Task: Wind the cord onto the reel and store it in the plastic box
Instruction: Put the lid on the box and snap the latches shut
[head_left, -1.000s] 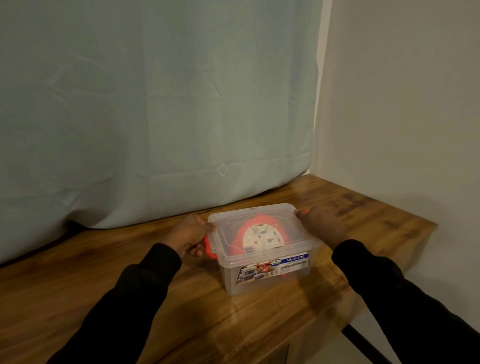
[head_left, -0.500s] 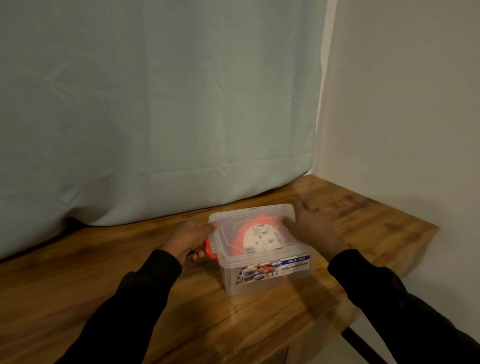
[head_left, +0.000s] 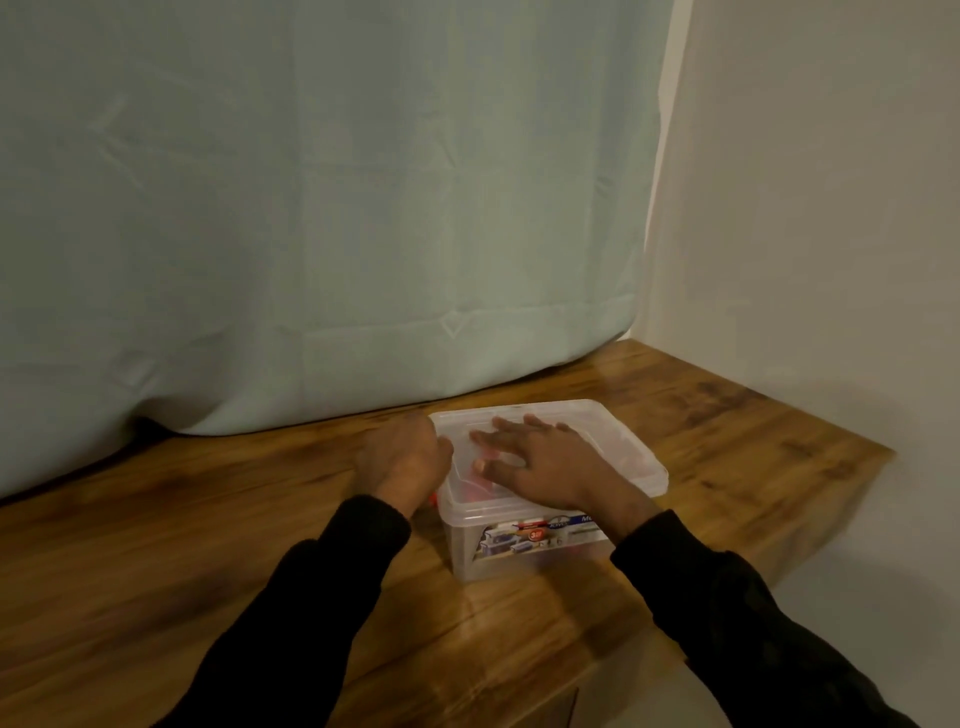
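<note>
Pressing flat on the plastic box (head_left: 524, 553), the right hand (head_left: 545, 465).

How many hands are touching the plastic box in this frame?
2. The right hand lies flat with spread fingers on the lid of the plastic box. The left hand is against the box's left end by the lid edge; its fingers are hidden, so its grip is unclear.

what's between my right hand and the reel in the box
Only the box's clear lid: in the head view the right hand lies flat on it, the orange reel beneath.
</note>
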